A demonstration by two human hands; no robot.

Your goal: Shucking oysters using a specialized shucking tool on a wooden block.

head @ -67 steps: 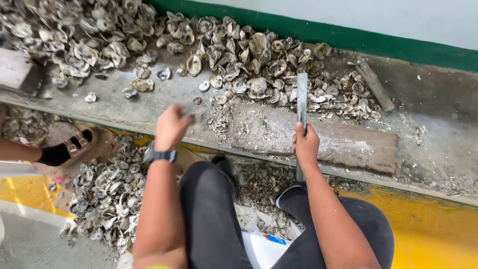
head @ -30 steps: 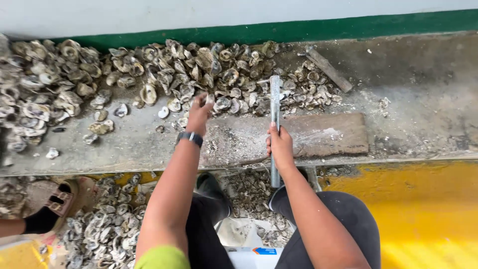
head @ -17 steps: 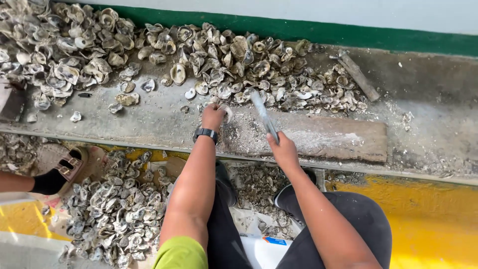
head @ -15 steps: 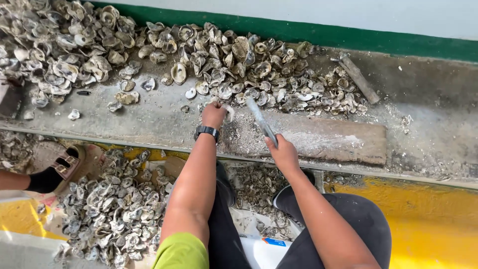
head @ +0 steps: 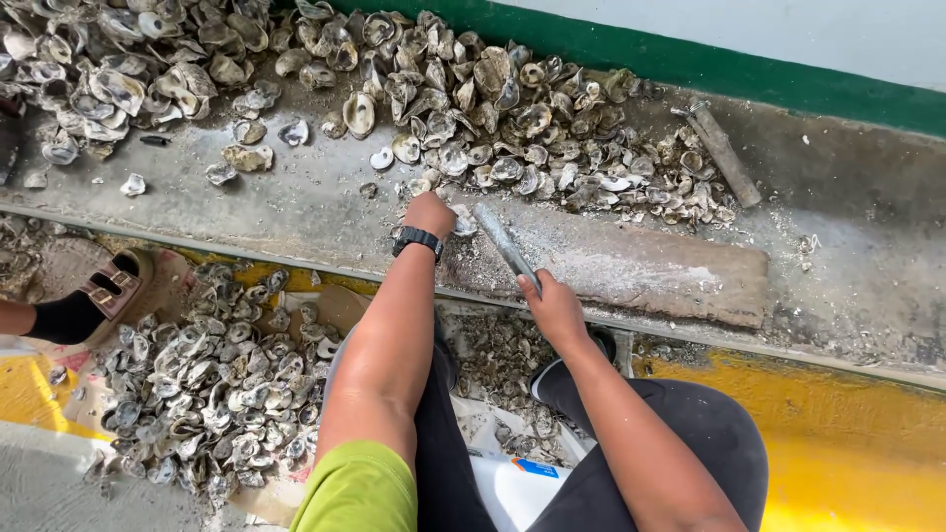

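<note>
My left hand [head: 431, 212], with a black watch on its wrist, presses an oyster shell [head: 463, 224] down on the wooden board [head: 650, 271]. My right hand [head: 554, 305] grips a flat metal bar [head: 505, 244], angled so its tip rests by that shell. A big heap of oyster shells [head: 473, 108] lies on the concrete ledge just beyond both hands.
A second pile of shells [head: 207, 384] covers the floor at lower left. Another person's foot in a sandal [head: 99, 296] shows at the left. A spare metal tool [head: 722, 153] lies at the ledge's far right. Yellow-painted floor [head: 847, 433] lies at lower right, a green wall strip behind.
My left hand went out to the heap and came back to the board with a shell. My right hand swung the bar from upright to slanting left, tip down at the shell.
</note>
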